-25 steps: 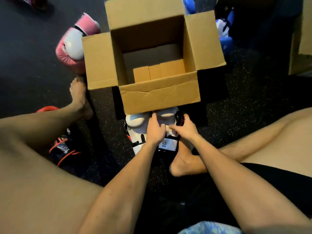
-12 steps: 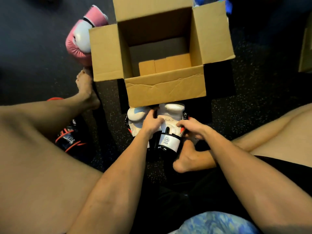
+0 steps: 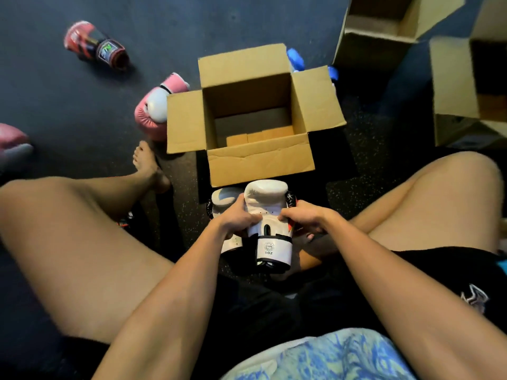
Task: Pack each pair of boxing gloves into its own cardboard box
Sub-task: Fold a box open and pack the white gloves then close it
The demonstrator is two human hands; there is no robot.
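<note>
An open cardboard box (image 3: 260,165) stands on the dark floor in front of me, its flaps spread and nothing inside. Just below its near flap I hold a white boxing glove (image 3: 267,204) with a cuff marked 6OZ. My left hand (image 3: 238,218) grips its left side and my right hand (image 3: 304,218) grips its right side. A second white glove (image 3: 223,200) lies to its left, partly hidden behind my left hand.
A pink and white glove (image 3: 153,113) lies left of the box, another pink one (image 3: 12,144) at the left edge, a red and black glove (image 3: 96,46) farther back. Blue gloves (image 3: 296,60) peek behind the box. Two more open boxes (image 3: 378,31) (image 3: 455,86) stand at right. My bare legs flank the gloves.
Both hands have lifted the right white glove up and toward me, so its cuff now faces the camera. The view has tilted up, showing more floor and boxes.
</note>
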